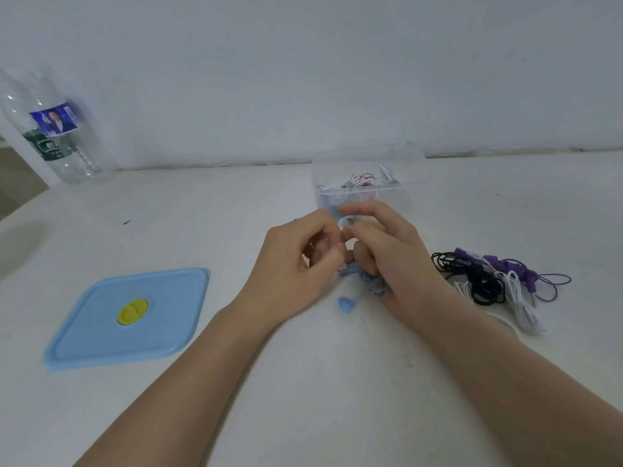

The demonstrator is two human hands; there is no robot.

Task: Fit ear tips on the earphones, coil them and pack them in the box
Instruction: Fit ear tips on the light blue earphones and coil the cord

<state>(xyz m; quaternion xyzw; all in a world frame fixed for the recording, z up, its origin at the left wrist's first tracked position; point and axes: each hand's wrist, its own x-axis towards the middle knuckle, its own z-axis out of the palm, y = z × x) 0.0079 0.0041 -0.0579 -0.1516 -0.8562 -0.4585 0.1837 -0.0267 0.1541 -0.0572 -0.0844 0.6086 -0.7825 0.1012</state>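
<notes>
Both hands meet at the table's middle over light blue earphones (362, 281). My left hand (296, 264) has its fingers curled and pinches the blue cable near one earbud (342, 224). My right hand (387, 254) pinches the same earbud from the other side, and the bunched cable lies under its palm. The second blue earbud (345, 303) rests on the table below the hands. Just behind the hands stands the clear plastic box (367, 193), open, with white and red earphones inside.
The box's blue lid (101, 332) with a yellow valve lies at the left. At the right is a tangled pile of black, white and purple earphones (495, 281). A clear plastic bottle (57, 136) stands at the far left by the wall.
</notes>
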